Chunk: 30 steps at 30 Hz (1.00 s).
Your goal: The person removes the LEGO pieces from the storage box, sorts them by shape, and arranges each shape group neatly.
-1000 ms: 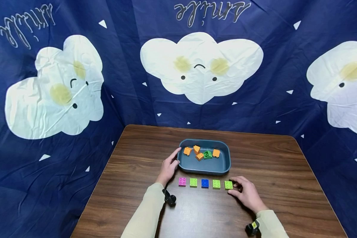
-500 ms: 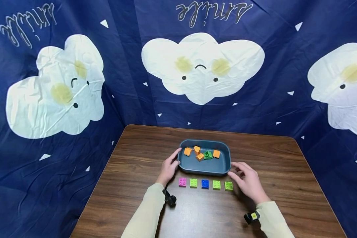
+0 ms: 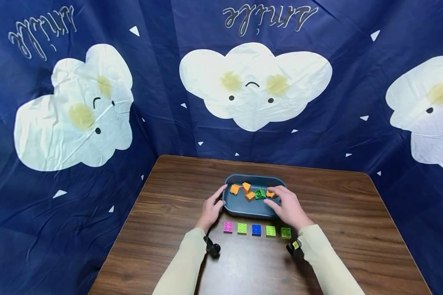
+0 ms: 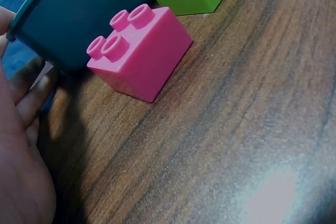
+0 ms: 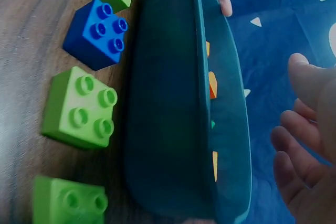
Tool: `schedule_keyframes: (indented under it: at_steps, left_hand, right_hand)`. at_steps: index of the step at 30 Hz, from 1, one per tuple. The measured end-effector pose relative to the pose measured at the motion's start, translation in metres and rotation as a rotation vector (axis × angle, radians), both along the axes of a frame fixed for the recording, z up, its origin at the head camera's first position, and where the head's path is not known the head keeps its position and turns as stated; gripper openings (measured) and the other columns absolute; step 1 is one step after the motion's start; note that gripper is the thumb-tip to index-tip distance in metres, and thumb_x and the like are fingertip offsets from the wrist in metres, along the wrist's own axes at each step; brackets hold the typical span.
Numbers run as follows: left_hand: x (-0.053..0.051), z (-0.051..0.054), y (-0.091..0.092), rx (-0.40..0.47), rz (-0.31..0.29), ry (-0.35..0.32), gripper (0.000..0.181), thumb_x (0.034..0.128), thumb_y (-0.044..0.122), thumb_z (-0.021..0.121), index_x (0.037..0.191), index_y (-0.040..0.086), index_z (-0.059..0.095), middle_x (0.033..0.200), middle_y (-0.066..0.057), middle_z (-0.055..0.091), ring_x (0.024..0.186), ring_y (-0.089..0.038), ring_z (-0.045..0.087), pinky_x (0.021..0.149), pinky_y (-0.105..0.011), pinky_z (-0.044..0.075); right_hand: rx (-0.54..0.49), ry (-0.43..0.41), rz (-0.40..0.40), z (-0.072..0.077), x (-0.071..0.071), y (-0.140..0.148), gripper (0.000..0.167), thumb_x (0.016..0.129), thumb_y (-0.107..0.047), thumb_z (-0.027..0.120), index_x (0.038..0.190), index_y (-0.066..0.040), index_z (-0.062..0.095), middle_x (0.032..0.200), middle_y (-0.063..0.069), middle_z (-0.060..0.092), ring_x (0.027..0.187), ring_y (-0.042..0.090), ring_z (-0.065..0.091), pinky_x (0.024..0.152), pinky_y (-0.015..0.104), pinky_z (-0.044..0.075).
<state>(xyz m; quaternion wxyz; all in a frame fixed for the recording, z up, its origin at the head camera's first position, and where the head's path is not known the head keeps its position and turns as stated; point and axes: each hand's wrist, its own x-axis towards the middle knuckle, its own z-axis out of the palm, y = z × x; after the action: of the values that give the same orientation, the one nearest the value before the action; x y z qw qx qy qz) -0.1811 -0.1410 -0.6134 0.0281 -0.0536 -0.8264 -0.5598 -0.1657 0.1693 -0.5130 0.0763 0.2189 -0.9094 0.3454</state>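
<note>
A dark teal tray [image 3: 243, 210] holds several orange building blocks and a green block [image 3: 260, 194]. Touching the tray's left end is my left hand [image 3: 208, 211], its index finger and thumb spread along the rim. Over the tray's right end hovers my right hand [image 3: 288, 208], thumb and fingers apart with nothing between them. Its fingertips partly cover the rightmost orange block [image 3: 270, 194]; whether they touch it I cannot tell. In front of the tray runs a row: a pink block [image 4: 142, 51], a blue block [image 5: 97, 34] and three lime green ones, including a lime block [image 5: 81, 108].
The wooden table [image 3: 177, 184] has a blue curtain [image 3: 155, 82] with white clouds around its far and side edges. Black wrist cameras, such as the left camera [image 3: 213, 248], sit on both wrists close to the row of blocks.
My right hand has left the rightmost lime block and moved up and leftward, past the tray's right corner, to over its inside. The left hand stays at the tray's left end.
</note>
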Motion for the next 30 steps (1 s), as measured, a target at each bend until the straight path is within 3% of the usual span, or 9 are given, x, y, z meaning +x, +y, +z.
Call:
schedule_keyframes:
  at_steps: [4, 13, 19, 23, 27, 30]
  left_hand:
    - [0.0, 0.003, 0.0, -0.006, -0.002, -0.008, 0.064, 0.0962, 0.014, 0.058, 0.153, 0.043, 0.054, 0.136, -0.004, 0.064, 0.063, -0.016, 0.054, 0.086, -0.04, 0.045]
    - [0.002, 0.003, 0.001, -0.006, 0.015, -0.001, 0.064, 0.0951, 0.014, 0.058, 0.151, 0.045, 0.055, 0.134, -0.003, 0.065, 0.061, -0.014, 0.052, 0.083, -0.039, 0.045]
    - [0.003, 0.005, 0.002, -0.018, 0.006, -0.017, 0.064, 0.0962, 0.014, 0.058, 0.152, 0.045, 0.054, 0.131, -0.004, 0.067, 0.059, -0.012, 0.052, 0.077, -0.036, 0.046]
    - [0.003, 0.006, 0.001, -0.023, 0.012, -0.019, 0.064, 0.096, 0.015, 0.058, 0.152, 0.047, 0.054, 0.132, -0.004, 0.066, 0.06, -0.011, 0.052, 0.079, -0.036, 0.045]
    - [0.003, 0.007, 0.001, -0.012, 0.01, -0.017, 0.064, 0.0961, 0.014, 0.058, 0.152, 0.044, 0.054, 0.132, -0.005, 0.066, 0.059, -0.012, 0.052, 0.079, -0.036, 0.046]
    - [0.003, 0.007, 0.001, -0.008, 0.007, -0.02, 0.064, 0.0964, 0.014, 0.058, 0.152, 0.044, 0.054, 0.131, -0.004, 0.066, 0.059, -0.011, 0.051, 0.077, -0.035, 0.046]
  right_hand:
    - [0.024, -0.023, 0.034, 0.001, -0.014, -0.011, 0.045, 0.097, -0.028, 0.076, 0.134, -0.003, 0.069, 0.128, 0.014, 0.068, 0.112, 0.035, 0.069, 0.092, 0.051, 0.057]
    - [0.144, -0.146, 0.057, 0.0, -0.037, -0.025, 0.048, 0.094, -0.015, 0.079, 0.138, 0.001, 0.065, 0.133, 0.018, 0.065, 0.109, 0.035, 0.068, 0.09, 0.05, 0.057]
    - [0.198, -0.144, 0.054, -0.003, -0.045, -0.02, 0.05, 0.089, -0.01, 0.083, 0.135, 0.003, 0.067, 0.132, 0.02, 0.065, 0.112, 0.036, 0.067, 0.094, 0.053, 0.055]
    - [0.249, -0.143, 0.035, -0.007, -0.049, -0.014, 0.052, 0.086, -0.008, 0.085, 0.133, 0.004, 0.067, 0.132, 0.021, 0.066, 0.118, 0.038, 0.065, 0.099, 0.055, 0.053]
    - [0.384, -0.133, 0.012, -0.011, -0.053, -0.013, 0.055, 0.083, -0.008, 0.088, 0.133, 0.003, 0.068, 0.129, 0.021, 0.066, 0.115, 0.037, 0.067, 0.096, 0.052, 0.056]
    - [0.536, -0.092, 0.011, -0.014, -0.054, -0.014, 0.054, 0.082, -0.008, 0.089, 0.131, 0.002, 0.069, 0.12, 0.019, 0.067, 0.102, 0.034, 0.07, 0.088, 0.048, 0.059]
